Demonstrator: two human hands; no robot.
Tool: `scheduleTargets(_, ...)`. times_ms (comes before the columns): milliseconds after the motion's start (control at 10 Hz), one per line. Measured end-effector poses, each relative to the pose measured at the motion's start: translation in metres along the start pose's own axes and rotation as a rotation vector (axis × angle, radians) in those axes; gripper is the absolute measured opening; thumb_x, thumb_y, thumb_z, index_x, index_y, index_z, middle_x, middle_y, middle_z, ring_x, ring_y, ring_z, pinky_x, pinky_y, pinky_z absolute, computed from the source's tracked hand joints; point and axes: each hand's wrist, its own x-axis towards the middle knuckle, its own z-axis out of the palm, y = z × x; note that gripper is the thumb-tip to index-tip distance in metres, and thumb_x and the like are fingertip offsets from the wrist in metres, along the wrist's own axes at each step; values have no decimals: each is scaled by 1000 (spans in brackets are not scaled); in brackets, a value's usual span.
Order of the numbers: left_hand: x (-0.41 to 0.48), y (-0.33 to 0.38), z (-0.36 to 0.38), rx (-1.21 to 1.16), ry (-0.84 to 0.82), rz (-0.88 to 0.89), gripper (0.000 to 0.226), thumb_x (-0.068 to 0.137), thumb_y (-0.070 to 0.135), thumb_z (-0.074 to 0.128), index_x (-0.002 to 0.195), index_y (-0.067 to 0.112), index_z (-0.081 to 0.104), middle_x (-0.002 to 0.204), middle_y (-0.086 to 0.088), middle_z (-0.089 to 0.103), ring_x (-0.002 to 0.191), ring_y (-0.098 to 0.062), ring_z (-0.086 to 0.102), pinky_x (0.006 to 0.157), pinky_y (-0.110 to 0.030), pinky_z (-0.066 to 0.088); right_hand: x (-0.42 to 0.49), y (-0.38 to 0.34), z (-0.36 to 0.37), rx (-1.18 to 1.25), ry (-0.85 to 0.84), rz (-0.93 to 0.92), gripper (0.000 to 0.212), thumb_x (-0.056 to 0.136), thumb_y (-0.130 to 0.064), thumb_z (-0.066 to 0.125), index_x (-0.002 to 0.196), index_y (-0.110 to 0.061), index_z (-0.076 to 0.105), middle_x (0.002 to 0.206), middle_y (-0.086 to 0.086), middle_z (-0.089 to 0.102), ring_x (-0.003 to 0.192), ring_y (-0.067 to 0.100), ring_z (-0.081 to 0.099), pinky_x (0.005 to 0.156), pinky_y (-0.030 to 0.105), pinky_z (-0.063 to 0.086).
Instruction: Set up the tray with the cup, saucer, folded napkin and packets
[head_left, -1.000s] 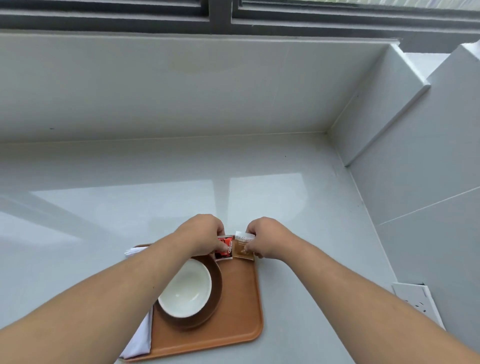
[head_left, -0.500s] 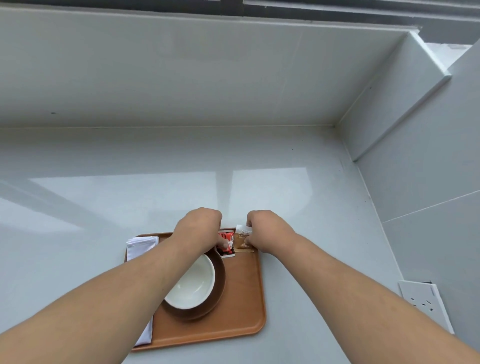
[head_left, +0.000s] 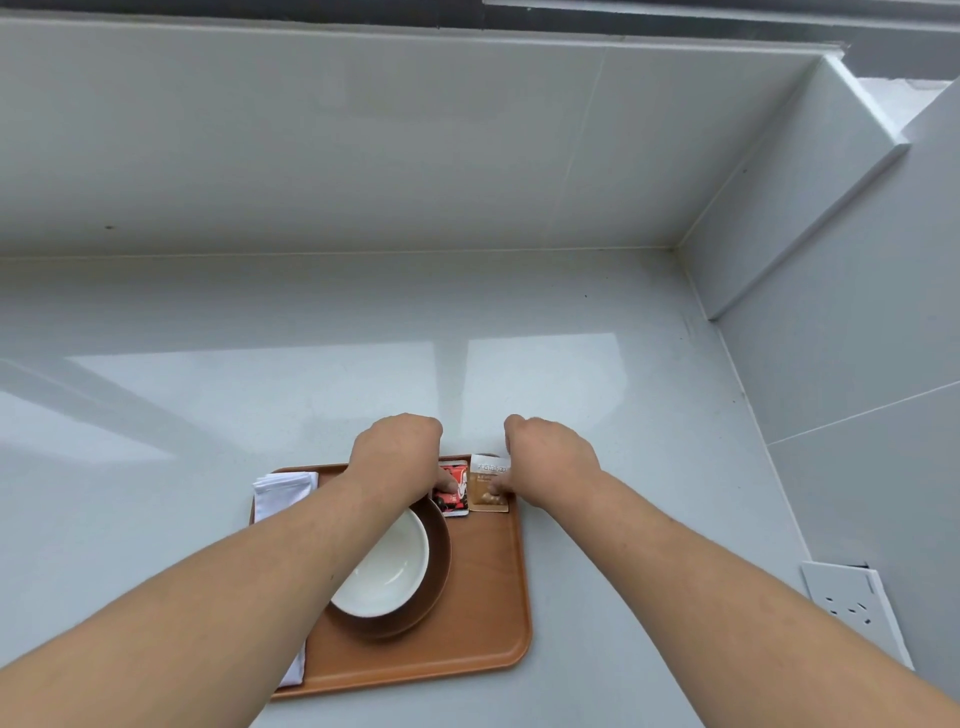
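Observation:
An orange-brown tray (head_left: 483, 629) lies on the pale counter. On it a white cup (head_left: 389, 571) sits in a dark brown saucer (head_left: 439, 566), partly hidden by my left forearm. A folded white napkin (head_left: 283, 491) lies along the tray's left side. At the tray's far right corner a red packet (head_left: 453, 491) and a tan packet (head_left: 485, 486) lie side by side. My left hand (head_left: 397, 457) rests its fingers on the red packet. My right hand (head_left: 548, 460) has its fingertips on the tan packet.
The glossy grey counter (head_left: 467, 364) runs back to a tiled wall (head_left: 415, 145) and meets a side wall on the right. A white socket plate (head_left: 852, 605) sits low on that right wall.
Both hands stay on the two packets at the tray's far right corner. The packets now lie flatter and more squarely side by side. The camera has tilted down slightly.

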Motion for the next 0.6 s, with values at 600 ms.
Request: scheduleTargets(600, -25, -13, -15, -168, 301, 135, 54, 87, 71, 57, 118, 26, 62, 115, 3, 67, 108, -21, 60, 79, -38, 49, -22, -5, -14, 51, 234, -204, 58, 95, -64, 49, 132, -21, 54, 125, 2, 59, 116, 25, 52, 93, 39, 49)
